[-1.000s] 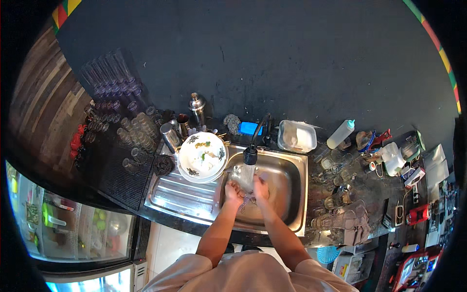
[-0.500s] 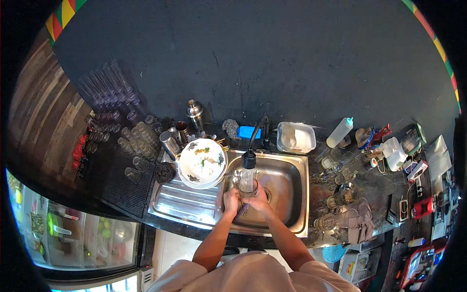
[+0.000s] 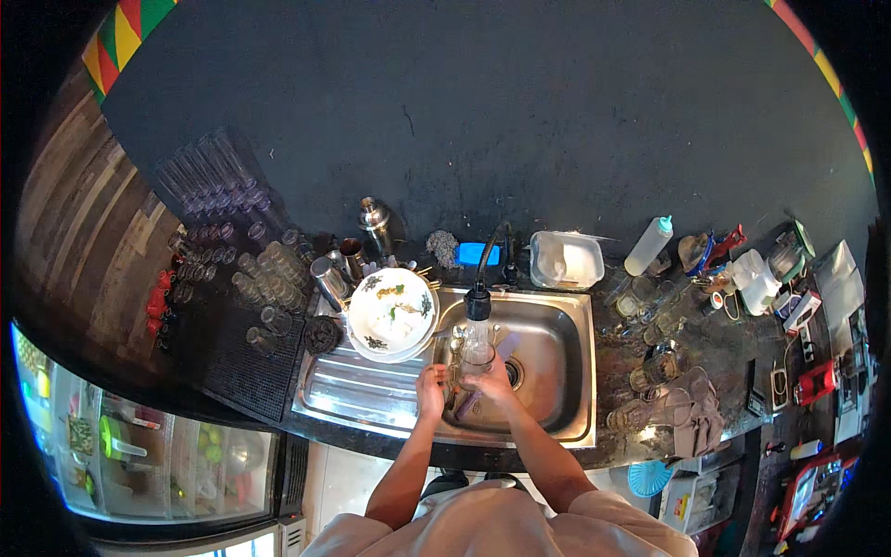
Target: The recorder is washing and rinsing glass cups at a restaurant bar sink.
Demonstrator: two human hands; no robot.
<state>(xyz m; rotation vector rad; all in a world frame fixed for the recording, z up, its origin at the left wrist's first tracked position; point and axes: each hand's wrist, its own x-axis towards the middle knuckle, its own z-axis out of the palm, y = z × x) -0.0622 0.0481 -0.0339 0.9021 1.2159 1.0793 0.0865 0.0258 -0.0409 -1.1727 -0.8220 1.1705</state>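
Observation:
My right hand (image 3: 492,379) is wrapped round a clear drinking glass (image 3: 477,360), held over the left part of the steel sink (image 3: 583,371). Water runs into the glass from the black tap head (image 3: 477,304) just above. To the left, over the sink's rim, my left hand (image 3: 431,388) has its fingers curled together, slightly apart from the glass. What those fingers hold, if anything, is too small to make out. Shiny metal cutlery (image 3: 456,345) shows beside the glass, and a purple item (image 3: 469,405) lies below it in the basin.
White plates (image 3: 392,345) with food scraps are stacked on the ribbed drainboard (image 3: 357,385). Glasses (image 3: 278,274) and metal shakers (image 3: 374,218) stand at the left. A plastic tub (image 3: 566,262), squeeze bottle (image 3: 648,246), more glasses (image 3: 640,302) and a brown cloth (image 3: 694,413) lie rightward.
My left hand has drawn away from the glass, to the left. My right hand keeps the glass under the running water. The whole view has shifted slightly.

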